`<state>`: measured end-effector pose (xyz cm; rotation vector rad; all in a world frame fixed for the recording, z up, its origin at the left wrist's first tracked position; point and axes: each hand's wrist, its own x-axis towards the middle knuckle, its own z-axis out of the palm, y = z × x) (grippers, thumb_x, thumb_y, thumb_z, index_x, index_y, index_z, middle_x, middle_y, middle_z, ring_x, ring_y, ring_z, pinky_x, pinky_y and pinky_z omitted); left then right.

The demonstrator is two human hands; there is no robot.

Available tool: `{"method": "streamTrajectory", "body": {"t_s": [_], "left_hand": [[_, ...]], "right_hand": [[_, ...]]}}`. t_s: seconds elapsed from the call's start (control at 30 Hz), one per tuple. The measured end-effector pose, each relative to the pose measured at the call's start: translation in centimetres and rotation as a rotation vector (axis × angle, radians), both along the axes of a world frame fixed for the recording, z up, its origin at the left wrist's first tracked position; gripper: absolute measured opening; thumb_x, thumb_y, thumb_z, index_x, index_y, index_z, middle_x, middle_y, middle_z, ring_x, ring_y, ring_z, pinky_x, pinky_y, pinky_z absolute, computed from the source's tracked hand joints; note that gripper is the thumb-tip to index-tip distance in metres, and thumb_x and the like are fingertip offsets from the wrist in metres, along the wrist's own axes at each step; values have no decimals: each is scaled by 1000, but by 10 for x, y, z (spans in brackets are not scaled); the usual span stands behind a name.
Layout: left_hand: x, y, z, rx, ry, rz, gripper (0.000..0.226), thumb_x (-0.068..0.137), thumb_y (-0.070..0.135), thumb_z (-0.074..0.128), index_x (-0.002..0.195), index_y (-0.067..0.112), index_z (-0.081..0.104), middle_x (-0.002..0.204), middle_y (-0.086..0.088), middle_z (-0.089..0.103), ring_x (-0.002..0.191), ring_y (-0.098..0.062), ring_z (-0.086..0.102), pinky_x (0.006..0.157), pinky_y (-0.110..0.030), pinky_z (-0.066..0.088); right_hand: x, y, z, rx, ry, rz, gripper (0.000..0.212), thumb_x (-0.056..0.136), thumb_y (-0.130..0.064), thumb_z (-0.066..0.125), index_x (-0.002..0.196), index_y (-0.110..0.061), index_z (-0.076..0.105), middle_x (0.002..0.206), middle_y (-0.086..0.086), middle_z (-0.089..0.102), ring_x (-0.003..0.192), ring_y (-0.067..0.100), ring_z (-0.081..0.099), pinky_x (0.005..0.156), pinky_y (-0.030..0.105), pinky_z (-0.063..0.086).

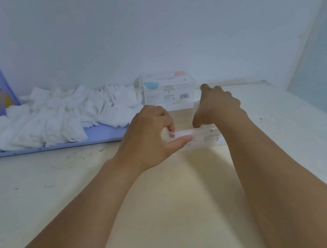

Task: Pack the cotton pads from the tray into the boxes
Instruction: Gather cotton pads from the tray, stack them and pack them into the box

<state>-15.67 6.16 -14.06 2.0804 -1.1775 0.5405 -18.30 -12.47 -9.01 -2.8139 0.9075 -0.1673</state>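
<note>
Both hands grip the near clear box: left hand pinches its left end, right hand its rim. Left of this box, cotton pads heap on the tray; behind it stands a second box.

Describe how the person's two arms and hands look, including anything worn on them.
Both forearms are bare up to the frame's edge: no sleeves show. The left hand and right hand wear no gloves, and no ring, watch or bracelet is visible on fingers or wrists. The nails are too small to judge.

— What sits on the bench?
— A lilac tray at the back left, a clear box by the wall, another box nearer, plus dark specks.
</note>
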Motion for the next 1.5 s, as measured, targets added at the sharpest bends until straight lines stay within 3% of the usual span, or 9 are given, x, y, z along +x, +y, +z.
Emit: {"method": "streamTrajectory", "body": {"t_s": [0.2, 0.33, 0.47, 0.6, 0.7, 0.93, 1.17, 1.33, 1.5], "left_hand": [[0, 0, -1, -9, -1, -1, 36, 75, 50, 82, 73, 22, 61, 83, 9, 57, 88, -13, 49, 78, -33, 46], [-2, 0, -1, 48, -7, 10, 35, 77, 56, 76, 79, 23, 63, 89, 9, 57, 92, -11, 48, 80, -27, 43], [5, 10, 16, -55, 125, 22, 36, 83, 60, 64, 94, 25, 68, 102, 11, 62, 101, -7, 54, 88, -22, 42], [37, 58, 46, -360, 173, 320, 10, 91, 24, 61, 87, 20, 69, 87, 9, 68, 82, -3, 60, 77, -19, 48], [69, 106, 43, -197, 245, 528, 21, 87, 9, 59, 103, 17, 71, 96, 2, 69, 96, -19, 65, 86, -25, 47], [60, 170, 9, -179, 233, 674, 54, 81, -9, 52, 132, 7, 62, 134, -11, 63, 125, -29, 56, 105, -33, 41], [63, 178, 10, -177, 278, 615, 69, 63, 13, 50, 131, 11, 63, 135, -9, 63, 127, -28, 55, 109, -42, 44], [63, 181, 8, -47, 285, 553, 75, 60, 18, 44, 133, 14, 63, 140, -7, 60, 132, -26, 52, 113, -39, 39], [64, 180, 8, -42, 297, 573, 53, 73, 9, 57, 124, 13, 69, 138, -6, 58, 131, -25, 50, 109, -32, 35]], "right_hand": [[3, -2, -5, -53, 70, 12, 57, 81, -20, 66, 132, -16, 41, 128, 8, 52, 126, 32, 43, 91, 43, 36], [4, -1, -5, -47, 94, 7, 74, 80, -27, 71, 144, -18, 34, 145, 8, 41, 142, 34, 29, 112, 60, 26], [-3, 13, 18, -108, -405, 129, 71, 85, -40, 72, 145, -17, 41, 147, 7, 44, 141, 29, 37, 117, 58, 26], [-10, 74, 29, 232, -935, 445, 24, 86, -28, 69, 107, -17, 70, 97, -4, 73, 89, 10, 68, 85, 31, 55], [-9, 120, 4, 493, -759, 565, 15, 84, -18, 72, 98, -14, 73, 82, -4, 73, 77, 7, 68, 77, 26, 55], [14, 188, -53, 589, -545, 614, 56, 83, -30, 78, 131, -15, 55, 120, -4, 58, 109, 9, 53, 88, 21, 41], [52, 216, -28, 373, -385, 544, 59, 72, -59, 78, 103, -13, 56, 87, -5, 59, 86, 17, 61, 71, 34, 50], [68, 222, -39, 458, -364, 540, 58, 71, -49, 81, 109, -9, 61, 94, 2, 66, 88, 21, 65, 79, 41, 55], [74, 217, -46, 513, -479, 567, 36, 79, -30, 76, 68, -10, 48, 65, 4, 47, 60, 18, 42, 58, 34, 35]]}}
